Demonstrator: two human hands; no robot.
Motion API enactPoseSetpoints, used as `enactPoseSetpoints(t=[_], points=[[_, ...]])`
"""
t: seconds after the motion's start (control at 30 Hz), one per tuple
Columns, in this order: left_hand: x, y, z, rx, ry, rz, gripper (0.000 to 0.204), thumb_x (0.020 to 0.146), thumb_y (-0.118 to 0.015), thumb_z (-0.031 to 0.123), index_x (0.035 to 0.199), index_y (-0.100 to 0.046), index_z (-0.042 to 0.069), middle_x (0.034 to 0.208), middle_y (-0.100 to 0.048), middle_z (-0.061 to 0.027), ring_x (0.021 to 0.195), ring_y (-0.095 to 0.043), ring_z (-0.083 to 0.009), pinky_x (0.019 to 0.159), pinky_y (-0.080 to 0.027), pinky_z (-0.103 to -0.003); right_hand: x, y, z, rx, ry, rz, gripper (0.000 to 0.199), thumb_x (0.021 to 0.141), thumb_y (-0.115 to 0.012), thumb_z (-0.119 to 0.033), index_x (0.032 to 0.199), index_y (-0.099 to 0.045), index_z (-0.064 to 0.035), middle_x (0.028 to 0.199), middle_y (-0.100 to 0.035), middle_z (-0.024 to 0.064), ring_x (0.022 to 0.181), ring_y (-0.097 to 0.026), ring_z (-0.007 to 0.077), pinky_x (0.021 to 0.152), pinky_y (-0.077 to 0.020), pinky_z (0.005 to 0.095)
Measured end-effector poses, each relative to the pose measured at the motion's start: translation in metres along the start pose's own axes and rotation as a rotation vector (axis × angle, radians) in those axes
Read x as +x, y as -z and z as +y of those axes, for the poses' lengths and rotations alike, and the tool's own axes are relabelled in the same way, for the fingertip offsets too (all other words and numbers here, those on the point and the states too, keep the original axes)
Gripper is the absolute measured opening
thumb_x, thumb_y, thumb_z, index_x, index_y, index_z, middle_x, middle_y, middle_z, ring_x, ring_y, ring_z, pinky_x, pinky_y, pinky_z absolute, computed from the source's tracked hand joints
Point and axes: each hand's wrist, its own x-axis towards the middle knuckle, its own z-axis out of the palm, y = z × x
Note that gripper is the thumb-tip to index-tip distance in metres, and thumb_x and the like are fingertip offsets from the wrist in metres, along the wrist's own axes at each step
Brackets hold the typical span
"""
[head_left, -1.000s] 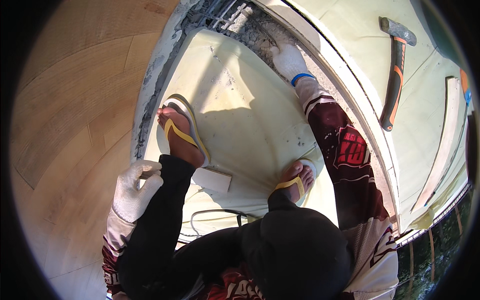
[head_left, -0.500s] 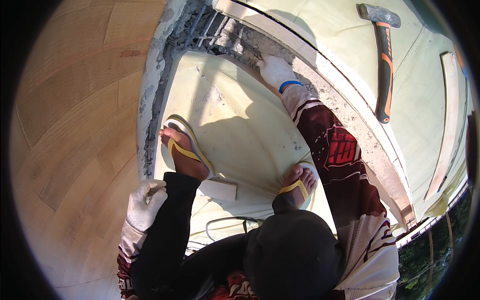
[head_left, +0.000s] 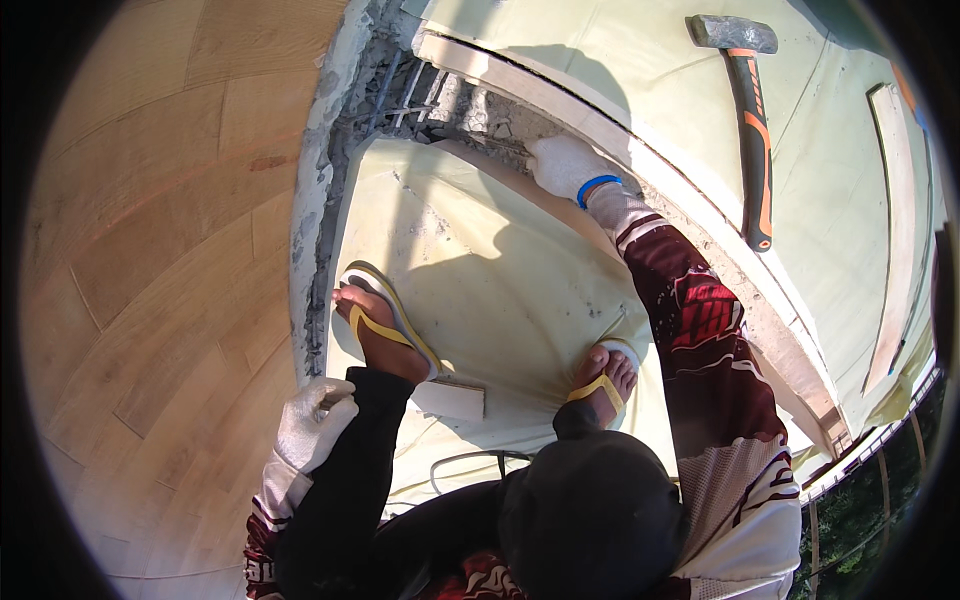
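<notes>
My right hand [head_left: 568,167], in a white glove with a blue band at the wrist, is closed around the end of a thin dark rod [head_left: 492,137]. The rod points left into the broken concrete channel [head_left: 462,108], along its rubble; the glove hides its held end. My left hand [head_left: 312,425], also gloved, rests beside my black-clad left knee with its fingers curled and nothing visible in them. A sledgehammer [head_left: 747,130] with a grey head and a black-and-orange handle lies on the pale sheeting to the right.
Bare steel bars [head_left: 408,95] cross the channel at the top. Tiled wood-look flooring [head_left: 180,270] covers the left. A long board [head_left: 700,205] edges the channel; a loose strip [head_left: 890,240] lies farther right. My sandalled feet stand on pale sheeting [head_left: 480,290] near a small board [head_left: 450,400].
The view has shifted, so most of the scene sits a little lower. My right hand stays at the channel with the rod; my left stays by the knee.
</notes>
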Motion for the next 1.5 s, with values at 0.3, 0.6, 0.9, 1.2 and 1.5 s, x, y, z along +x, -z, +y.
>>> enactPoseSetpoints(t=[0.3, 0.6, 0.9, 1.2, 1.5], points=[[0.000, 0.008, -0.013, 0.063, 0.034, 0.076, 0.024, 0.094, -0.073, 0.010, 0.116, -0.072, 0.000, 0.099, -0.076, -0.0097, 0.094, -0.072, -0.0172, 0.087, -0.056, -0.032, 0.029, -0.032, -0.022, 0.237, -0.086, 0.193, 0.036, 0.099, -0.057, -0.025, 0.122, -0.070, 0.0004, 0.120, -0.072, 0.0269, 0.116, -0.068, 0.0433, 0.101, -0.0523, 0.0529], [0.002, 0.009, -0.003, 0.079, 0.028, 0.055, 0.024, 0.096, -0.072, 0.011, 0.117, -0.072, 0.000, 0.098, -0.075, -0.0091, 0.091, -0.071, -0.0148, 0.085, -0.056, -0.030, 0.043, -0.009, -0.016, -0.036, 0.046, 0.018, 0.034, 0.099, -0.058, -0.024, 0.115, -0.076, 0.0000, 0.112, -0.074, 0.0266, 0.107, -0.071, 0.0446, 0.096, -0.0556, 0.0527], [-0.005, 0.010, 0.017, 0.117, -0.098, -0.024, 0.025, 0.096, -0.075, 0.012, 0.118, -0.073, 0.000, 0.101, -0.076, -0.0084, 0.093, -0.071, -0.0135, 0.084, -0.056, -0.029, 0.016, -0.010, -0.023, -0.090, 0.074, 0.065, 0.034, 0.096, -0.056, -0.019, 0.120, -0.074, -0.0014, 0.119, -0.072, 0.0262, 0.116, -0.069, 0.0430, 0.100, -0.0545, 0.0518], [-0.001, 0.004, 0.002, -0.008, -0.082, 0.060, 0.025, 0.096, -0.074, 0.010, 0.119, -0.072, -0.001, 0.102, -0.075, -0.0099, 0.094, -0.071, -0.0150, 0.087, -0.056, -0.031, 0.051, -0.045, -0.022, 0.099, -0.094, 0.163, 0.044, 0.100, -0.057, -0.033, 0.126, -0.071, -0.0001, 0.125, -0.071, 0.0259, 0.117, -0.068, 0.0433, 0.104, -0.0525, 0.0515], [-0.002, 0.007, -0.006, -0.042, 0.021, 0.119, 0.023, 0.097, -0.071, 0.006, 0.118, -0.072, -0.001, 0.099, -0.075, -0.0093, 0.094, -0.071, -0.0140, 0.087, -0.056, -0.030, 0.057, -0.030, -0.004, 0.007, -0.079, 0.096, 0.047, 0.103, -0.054, -0.038, 0.126, -0.069, -0.0002, 0.123, -0.070, 0.0277, 0.120, -0.065, 0.0431, 0.106, -0.0503, 0.0513]])
